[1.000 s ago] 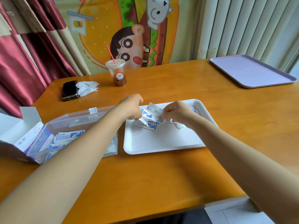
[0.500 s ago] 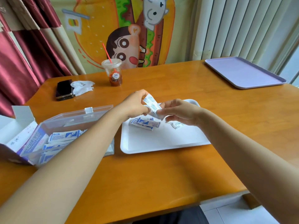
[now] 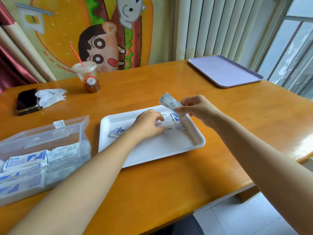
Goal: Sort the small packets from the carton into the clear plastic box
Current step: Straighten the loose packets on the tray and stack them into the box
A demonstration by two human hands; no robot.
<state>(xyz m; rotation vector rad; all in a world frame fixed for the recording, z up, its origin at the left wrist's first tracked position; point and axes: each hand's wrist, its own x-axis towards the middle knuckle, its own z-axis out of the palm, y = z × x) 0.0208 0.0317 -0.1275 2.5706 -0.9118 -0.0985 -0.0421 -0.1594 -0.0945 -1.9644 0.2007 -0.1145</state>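
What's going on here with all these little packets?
A person is sorting small packets at a wooden table. Their right hand pinches a few packets in its fingers, held above the far side of a white tray. Their left hand reaches down among the loose packets lying on that tray; whether it grips one is hidden. The clear plastic box on the left already holds many packets.
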